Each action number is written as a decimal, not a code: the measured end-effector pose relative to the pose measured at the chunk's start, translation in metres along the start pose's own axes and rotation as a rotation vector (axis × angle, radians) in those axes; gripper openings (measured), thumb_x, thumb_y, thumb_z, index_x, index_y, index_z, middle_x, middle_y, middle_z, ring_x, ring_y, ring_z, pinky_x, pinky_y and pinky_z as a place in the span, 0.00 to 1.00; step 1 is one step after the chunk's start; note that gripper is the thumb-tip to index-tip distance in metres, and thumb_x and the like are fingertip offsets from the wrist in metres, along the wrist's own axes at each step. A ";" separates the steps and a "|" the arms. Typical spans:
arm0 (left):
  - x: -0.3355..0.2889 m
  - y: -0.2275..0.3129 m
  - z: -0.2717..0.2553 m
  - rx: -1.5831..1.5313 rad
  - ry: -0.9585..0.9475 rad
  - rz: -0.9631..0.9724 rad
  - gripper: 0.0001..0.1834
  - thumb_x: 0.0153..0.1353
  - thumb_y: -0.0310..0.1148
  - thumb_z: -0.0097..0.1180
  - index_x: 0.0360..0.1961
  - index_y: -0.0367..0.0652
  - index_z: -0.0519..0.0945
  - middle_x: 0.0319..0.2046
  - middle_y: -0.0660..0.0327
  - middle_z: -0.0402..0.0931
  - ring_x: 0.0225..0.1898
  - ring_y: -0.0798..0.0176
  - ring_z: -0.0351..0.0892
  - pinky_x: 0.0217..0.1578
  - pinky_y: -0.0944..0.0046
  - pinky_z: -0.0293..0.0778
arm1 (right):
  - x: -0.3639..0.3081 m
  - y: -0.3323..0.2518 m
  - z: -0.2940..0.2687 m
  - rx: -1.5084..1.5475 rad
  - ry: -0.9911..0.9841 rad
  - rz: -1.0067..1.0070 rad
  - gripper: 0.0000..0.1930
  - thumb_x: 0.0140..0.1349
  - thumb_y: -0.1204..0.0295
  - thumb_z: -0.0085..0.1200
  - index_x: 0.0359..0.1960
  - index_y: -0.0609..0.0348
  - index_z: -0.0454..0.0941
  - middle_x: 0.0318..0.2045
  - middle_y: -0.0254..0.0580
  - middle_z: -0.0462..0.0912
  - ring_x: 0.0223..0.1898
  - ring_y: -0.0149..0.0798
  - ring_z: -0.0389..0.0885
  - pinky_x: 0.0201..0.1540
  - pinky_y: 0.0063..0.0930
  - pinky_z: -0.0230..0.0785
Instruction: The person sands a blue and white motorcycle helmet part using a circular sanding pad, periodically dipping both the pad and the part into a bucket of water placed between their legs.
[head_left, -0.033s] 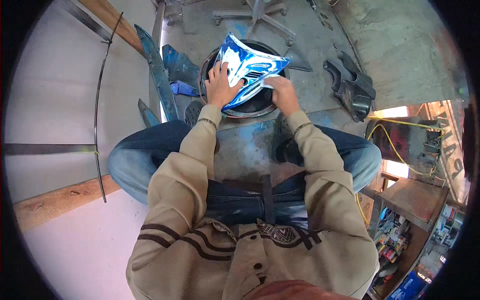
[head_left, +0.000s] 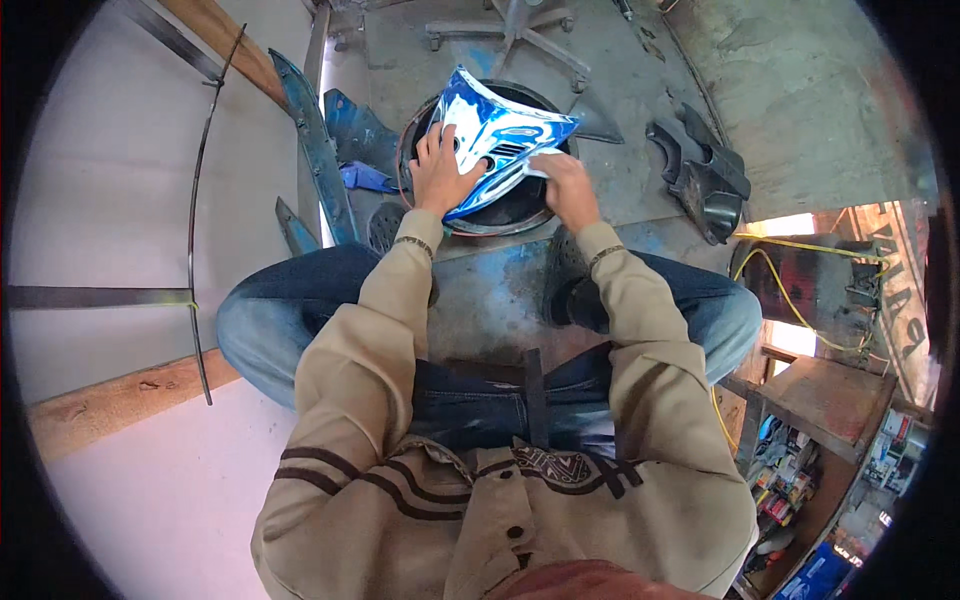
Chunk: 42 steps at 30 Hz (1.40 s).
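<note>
In the head view, the only one we have, we count two bare hands, both at work near the top centre of the frame. One glossy blue-and-white panel [head_left: 500, 118] lies there across the mouth of one round black tub [head_left: 517, 212]; we count two dark round holes in its face, with a set of slots beside them. The left hand [head_left: 445, 178] rests on the panel's left part, its fingers spread over the surface. The right hand [head_left: 566, 188] is closed around one white scrap [head_left: 540, 161] at the panel's right edge; we cannot tell whether that is cloth or paper. Above the tub, at the top edge, stands one wheeled chair base [head_left: 517, 27]. In the upper left we find one long blue-grey strip [head_left: 317, 145] and, just beside the tub, one small blue piece [head_left: 368, 178]. Black moulded parts [head_left: 702, 172] lie on the floor [head_left: 640, 190] at the upper right, too overlapped for us to count. Two shoes, the left one [head_left: 385, 226] and the right one [head_left: 566, 268], flank the tub's lower side, and one wooden cabinet [head_left: 828, 396] fills the lower right.
</note>
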<state>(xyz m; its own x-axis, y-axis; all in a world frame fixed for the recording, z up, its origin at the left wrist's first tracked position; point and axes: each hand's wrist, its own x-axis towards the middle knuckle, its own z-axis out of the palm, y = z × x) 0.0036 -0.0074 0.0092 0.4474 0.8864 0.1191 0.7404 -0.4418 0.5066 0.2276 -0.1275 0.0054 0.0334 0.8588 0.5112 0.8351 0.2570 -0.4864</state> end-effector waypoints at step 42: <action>0.003 -0.015 0.007 -0.125 -0.009 0.042 0.51 0.59 0.64 0.67 0.76 0.48 0.62 0.77 0.52 0.53 0.77 0.42 0.51 0.67 0.31 0.56 | -0.019 -0.074 0.042 0.149 -0.204 -0.192 0.25 0.47 0.86 0.56 0.50 0.58 0.86 0.53 0.48 0.88 0.54 0.54 0.84 0.63 0.46 0.73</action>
<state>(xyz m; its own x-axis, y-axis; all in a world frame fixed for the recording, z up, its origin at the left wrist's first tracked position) -0.0032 0.0011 -0.0038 0.4816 0.8660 0.1349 0.6529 -0.4572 0.6039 0.1422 -0.1436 0.0016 -0.2408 0.8553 0.4587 0.7250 0.4727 -0.5010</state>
